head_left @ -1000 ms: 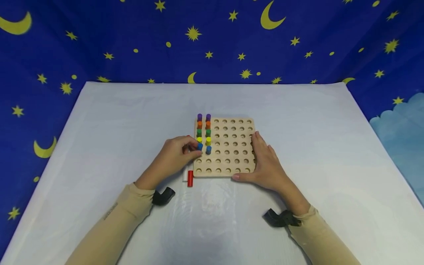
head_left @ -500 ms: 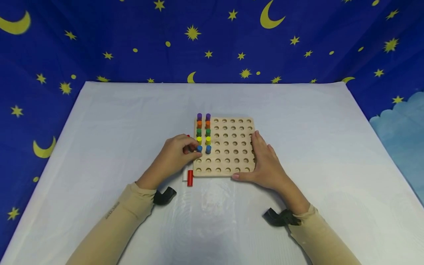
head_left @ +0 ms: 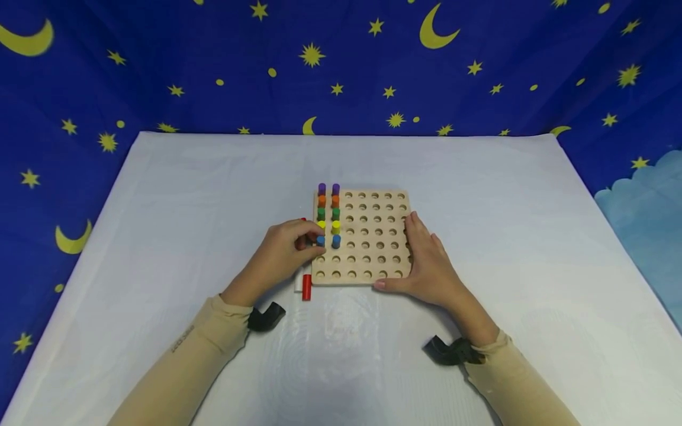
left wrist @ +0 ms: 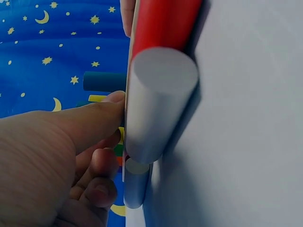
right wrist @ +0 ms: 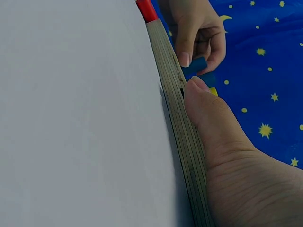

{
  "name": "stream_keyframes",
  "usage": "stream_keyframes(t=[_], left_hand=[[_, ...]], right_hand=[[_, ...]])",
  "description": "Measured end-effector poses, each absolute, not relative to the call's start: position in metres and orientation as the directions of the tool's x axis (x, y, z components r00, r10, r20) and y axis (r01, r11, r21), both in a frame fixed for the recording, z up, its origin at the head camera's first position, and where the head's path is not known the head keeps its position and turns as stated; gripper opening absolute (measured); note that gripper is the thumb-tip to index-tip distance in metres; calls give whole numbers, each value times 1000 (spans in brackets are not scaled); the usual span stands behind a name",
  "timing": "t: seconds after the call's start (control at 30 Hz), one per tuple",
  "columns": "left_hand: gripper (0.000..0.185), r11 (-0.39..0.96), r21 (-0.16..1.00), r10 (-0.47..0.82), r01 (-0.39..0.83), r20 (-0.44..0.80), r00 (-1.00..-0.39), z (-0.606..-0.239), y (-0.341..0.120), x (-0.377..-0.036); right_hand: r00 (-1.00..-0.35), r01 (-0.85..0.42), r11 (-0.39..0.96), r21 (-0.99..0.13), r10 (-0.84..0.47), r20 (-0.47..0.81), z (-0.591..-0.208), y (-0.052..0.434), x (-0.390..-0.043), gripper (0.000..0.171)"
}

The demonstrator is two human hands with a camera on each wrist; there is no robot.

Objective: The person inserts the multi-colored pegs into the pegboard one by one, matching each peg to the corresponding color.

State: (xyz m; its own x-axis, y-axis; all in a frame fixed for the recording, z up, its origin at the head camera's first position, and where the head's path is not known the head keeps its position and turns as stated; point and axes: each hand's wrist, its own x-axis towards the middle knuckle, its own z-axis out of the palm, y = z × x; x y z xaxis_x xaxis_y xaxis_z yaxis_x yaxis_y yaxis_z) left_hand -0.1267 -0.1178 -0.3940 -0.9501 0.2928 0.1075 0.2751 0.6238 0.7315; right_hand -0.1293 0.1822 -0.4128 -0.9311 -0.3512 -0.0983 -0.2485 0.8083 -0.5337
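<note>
A short blue peg [head_left: 320, 240], a small round cylinder, stands in the leftmost column of the wooden pegboard [head_left: 373, 260], near the board's left edge, with yellow, green, orange and purple pegs in a line beyond it and a second blue peg [head_left: 336, 241] just to its right. The left hand [head_left: 282, 251] pinches the peg between curled fingers, while the right hand [head_left: 428, 263] lies with fingers straight along the board's right edge, thumb on its near edge. A red peg [head_left: 306, 287] and a white peg [head_left: 298, 284] lie on the table [head_left: 186, 195] by the board's near left corner.

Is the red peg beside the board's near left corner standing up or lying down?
Lying down. The red peg rests lengthwise on the white table against the wooden pegboard, beside a white peg.
</note>
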Motion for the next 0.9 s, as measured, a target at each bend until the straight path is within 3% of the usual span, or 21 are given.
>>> stream_keyframes(t=[0.3, 0.47, 0.67, 0.9], left_hand=[[30, 623, 740, 284, 255, 90, -955, -389, -122, -124], [37, 642, 742, 215, 195, 71, -974, -383, -139, -125], [44, 692, 722, 98, 28, -55, -994, -385, -156, -126], [53, 703, 711, 120, -19, -145, -982, -390, -150, -131]], right_hand=[[-930, -249, 806, -537, -353, -98, -415, 181, -128, 146], [-932, -251, 807, -534, -352, -93, -414, 181, -128, 147], [-932, -252, 810, -529, -351, -94, -412, 181, -129, 147], [-931, -256, 810, -528, -354, -90, -413, 181, -129, 147]])
